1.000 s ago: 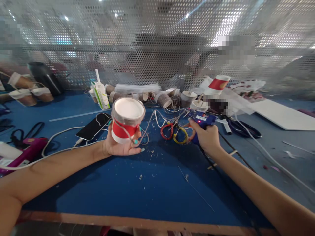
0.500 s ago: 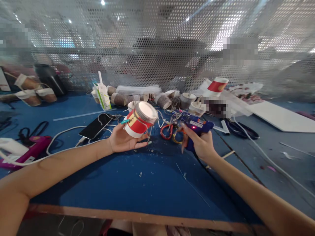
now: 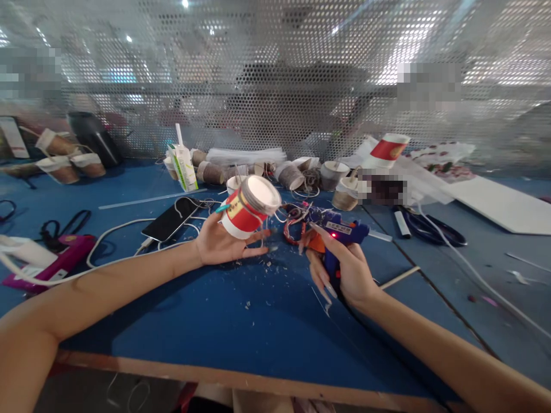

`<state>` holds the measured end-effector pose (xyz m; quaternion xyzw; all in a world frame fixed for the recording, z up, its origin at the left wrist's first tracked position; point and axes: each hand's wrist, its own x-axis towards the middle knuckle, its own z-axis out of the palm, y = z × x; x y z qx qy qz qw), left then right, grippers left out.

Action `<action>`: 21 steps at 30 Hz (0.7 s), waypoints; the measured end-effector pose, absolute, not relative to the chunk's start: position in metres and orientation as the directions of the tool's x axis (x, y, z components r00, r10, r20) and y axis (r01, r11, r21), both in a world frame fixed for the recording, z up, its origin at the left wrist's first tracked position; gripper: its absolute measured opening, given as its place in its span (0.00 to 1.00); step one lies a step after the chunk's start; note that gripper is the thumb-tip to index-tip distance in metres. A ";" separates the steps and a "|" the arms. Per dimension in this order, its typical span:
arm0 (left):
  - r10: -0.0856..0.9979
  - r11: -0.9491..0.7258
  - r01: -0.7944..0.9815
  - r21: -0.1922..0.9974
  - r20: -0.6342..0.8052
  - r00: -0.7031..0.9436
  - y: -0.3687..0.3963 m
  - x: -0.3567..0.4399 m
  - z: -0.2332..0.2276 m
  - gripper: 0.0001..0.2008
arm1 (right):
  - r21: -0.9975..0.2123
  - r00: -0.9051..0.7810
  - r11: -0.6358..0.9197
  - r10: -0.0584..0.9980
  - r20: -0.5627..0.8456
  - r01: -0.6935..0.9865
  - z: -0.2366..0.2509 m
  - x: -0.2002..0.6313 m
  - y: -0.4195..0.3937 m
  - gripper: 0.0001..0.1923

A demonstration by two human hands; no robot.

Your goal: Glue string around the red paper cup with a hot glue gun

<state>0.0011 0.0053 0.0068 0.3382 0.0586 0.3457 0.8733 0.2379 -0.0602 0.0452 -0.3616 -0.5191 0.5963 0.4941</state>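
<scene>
My left hand (image 3: 217, 245) holds a red-and-white paper cup (image 3: 244, 217) tilted above the table, its fingers partly under and behind it. Grey-brown twine (image 3: 253, 198) is wound round the cup's raised end, and a loose strand hangs beside my fingertips. In my right hand (image 3: 353, 275) is a blue hot glue gun (image 3: 348, 232) with a lit red light, its nozzle end towards the cup. The fingers lie around its handle near the orange trigger (image 3: 316, 242). Red-handled scissors (image 3: 293, 230) lie just behind the gun, partly covered by it.
Several twine-wrapped cups (image 3: 210, 172) line the back before a perforated metal screen (image 3: 275, 103). A phone (image 3: 169, 220) with a white cable lies at left, near a purple glue gun (image 3: 55, 259). At right are a white board (image 3: 503, 206), a marker (image 3: 402, 223) and a wooden stick (image 3: 400, 277).
The blue glue gun has come slightly lower and nearer the cup, showing its orange trigger. My left hand still holds the cup, its lower fingers now blurred. The whole view has shifted a little.
</scene>
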 end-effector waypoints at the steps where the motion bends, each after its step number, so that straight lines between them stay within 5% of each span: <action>1: 0.638 0.541 -0.557 0.631 0.124 0.760 0.005 0.002 0.009 0.42 | -0.976 -0.257 0.016 0.964 0.073 -0.217 0.045 0.238 -0.060 0.18; 21: 0.571 0.578 -0.489 0.653 0.104 0.814 0.004 0.006 0.006 0.43 | -0.975 -0.229 0.036 0.969 0.087 -0.221 0.042 0.240 -0.054 0.18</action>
